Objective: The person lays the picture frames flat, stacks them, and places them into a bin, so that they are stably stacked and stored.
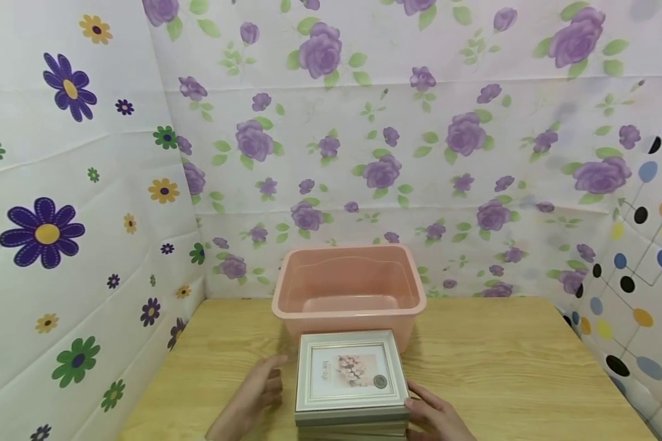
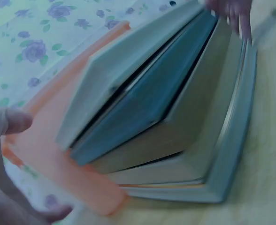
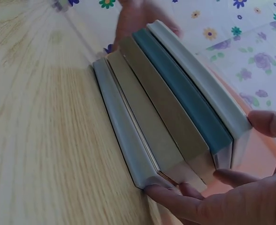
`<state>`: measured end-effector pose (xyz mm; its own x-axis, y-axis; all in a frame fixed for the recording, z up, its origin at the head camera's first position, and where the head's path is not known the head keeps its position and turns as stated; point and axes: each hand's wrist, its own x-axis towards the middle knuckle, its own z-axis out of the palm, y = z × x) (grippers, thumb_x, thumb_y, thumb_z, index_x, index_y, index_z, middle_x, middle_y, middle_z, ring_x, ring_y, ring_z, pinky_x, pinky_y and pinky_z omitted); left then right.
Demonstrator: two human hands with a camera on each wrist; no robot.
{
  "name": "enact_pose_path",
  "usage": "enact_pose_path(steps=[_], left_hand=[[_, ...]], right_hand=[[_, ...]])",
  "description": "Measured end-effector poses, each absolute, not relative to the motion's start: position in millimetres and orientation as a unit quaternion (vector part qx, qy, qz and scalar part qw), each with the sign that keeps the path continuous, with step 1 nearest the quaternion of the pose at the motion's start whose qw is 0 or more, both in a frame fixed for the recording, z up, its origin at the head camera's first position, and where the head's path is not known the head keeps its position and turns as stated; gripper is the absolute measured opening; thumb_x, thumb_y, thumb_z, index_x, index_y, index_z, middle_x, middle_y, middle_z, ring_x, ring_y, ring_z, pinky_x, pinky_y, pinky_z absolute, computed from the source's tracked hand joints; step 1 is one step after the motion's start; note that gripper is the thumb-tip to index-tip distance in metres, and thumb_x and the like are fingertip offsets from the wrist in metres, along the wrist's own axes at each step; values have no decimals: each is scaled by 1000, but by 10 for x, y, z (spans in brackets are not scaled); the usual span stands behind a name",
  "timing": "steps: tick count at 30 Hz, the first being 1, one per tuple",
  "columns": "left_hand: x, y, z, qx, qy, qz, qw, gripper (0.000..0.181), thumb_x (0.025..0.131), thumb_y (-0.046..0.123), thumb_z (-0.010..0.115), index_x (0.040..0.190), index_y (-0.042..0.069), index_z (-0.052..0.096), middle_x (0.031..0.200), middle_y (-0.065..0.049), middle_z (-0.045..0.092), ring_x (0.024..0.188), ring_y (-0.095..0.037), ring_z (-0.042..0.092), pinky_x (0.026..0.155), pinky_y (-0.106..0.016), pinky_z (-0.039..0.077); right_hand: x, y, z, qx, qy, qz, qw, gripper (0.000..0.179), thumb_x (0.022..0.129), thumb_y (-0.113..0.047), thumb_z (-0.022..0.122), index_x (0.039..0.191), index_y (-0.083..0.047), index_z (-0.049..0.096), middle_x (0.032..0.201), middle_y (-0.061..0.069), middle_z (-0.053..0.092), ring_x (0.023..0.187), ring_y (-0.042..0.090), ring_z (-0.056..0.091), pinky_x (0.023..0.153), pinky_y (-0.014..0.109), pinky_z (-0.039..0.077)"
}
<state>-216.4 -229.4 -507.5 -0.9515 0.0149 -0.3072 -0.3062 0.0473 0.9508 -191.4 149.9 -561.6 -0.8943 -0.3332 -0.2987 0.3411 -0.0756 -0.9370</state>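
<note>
A stack of several picture frames lies on the table, topped by a white frame (image 1: pixel 353 398) with a pink flower print. Below it in the right wrist view come a teal frame (image 3: pixel 185 93), a tan frame (image 3: pixel 164 103), a beige frame (image 3: pixel 145 115) and a pale grey frame (image 3: pixel 121 126) at the bottom. My right hand (image 1: pixel 438 416) touches the stack's right side, thumb at the top frame's corner and fingers along the lower edges. Left of the stack, my left hand (image 1: pixel 256 392) is held apart from it, thumb and fingers spread around nothing.
A pink plastic basin (image 1: pixel 347 315) stands right behind the stack, its near wall partly hidden by the frames. The wooden table (image 1: pixel 507 367) runs out to both sides. Flowered and dotted cloths (image 1: pixel 419 153) hang at the back and sides.
</note>
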Motion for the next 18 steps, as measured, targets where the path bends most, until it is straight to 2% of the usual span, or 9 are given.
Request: enact_pose_path(steps=[1, 3, 5, 6, 9, 11, 14, 18], left_hand=[[-2150, -2287, -5109, -89, 703, 691, 144, 54, 107, 39, 58, 140, -2, 47, 99, -10, 57, 88, -17, 54, 79, -28, 50], [-2117, -2282, -5163, -56, 684, 703, 187, 47, 109, 40, 55, 136, 2, 56, 116, -9, 68, 105, -17, 63, 89, -29, 53], [-2126, -2261, -5202, -39, 666, 713, 216, 33, 109, 38, 54, 121, 10, 66, 99, 4, 73, 92, -8, 63, 87, -27, 51], [-2128, -2251, -5210, -31, 662, 713, 227, 33, 110, 39, 53, 120, 12, 69, 101, 4, 76, 93, -8, 65, 87, -26, 50], [-2142, -2205, -5222, -30, 652, 715, 251, 30, 108, 40, 54, 101, 16, 70, 80, 12, 69, 73, -3, 52, 73, -22, 42], [-2148, -2179, -5230, -33, 649, 713, 262, 30, 107, 40, 54, 94, 17, 69, 72, 14, 61, 66, -5, 40, 67, -22, 34], [-2144, -2157, -5259, -33, 648, 714, 263, 32, 105, 41, 56, 95, 15, 72, 72, 14, 65, 65, -5, 42, 67, -22, 35], [-2169, -2144, -5329, -53, 638, 723, 258, 34, 101, 45, 64, 105, 14, 76, 85, 11, 79, 75, -3, 60, 75, -23, 47]], right_hand=[[-1933, 1516, -5609, -5, 637, -732, 242, 81, 111, -34, 60, 169, 6, 20, 146, 26, 69, 127, 31, 70, 105, 59, 61], [-1979, 1541, -5593, -20, 629, -731, 264, 84, 113, -38, 56, 171, 6, 12, 152, 29, 63, 133, 32, 68, 108, 58, 59], [-2042, 1557, -5572, -35, 623, -728, 283, 87, 115, -43, 51, 171, 5, 7, 159, 31, 56, 139, 34, 66, 112, 57, 57], [-2072, 1562, -5562, -42, 622, -726, 289, 87, 116, -45, 49, 172, 5, 4, 163, 32, 52, 142, 35, 64, 114, 57, 56], [-2141, 1553, -5551, -50, 622, -722, 298, 89, 116, -48, 46, 171, 8, 3, 168, 32, 45, 145, 37, 62, 116, 57, 54], [-2167, 1539, -5553, -50, 626, -718, 299, 91, 116, -49, 46, 170, 11, 2, 167, 32, 45, 143, 35, 63, 115, 56, 55], [-2185, 1524, -5563, -42, 626, -718, 301, 93, 116, -49, 47, 169, 13, 1, 162, 33, 51, 138, 31, 66, 112, 56, 57], [-2193, 1548, -5555, -50, 634, -714, 295, 93, 116, -48, 46, 168, 15, 1, 164, 35, 48, 143, 38, 63, 115, 60, 55]])
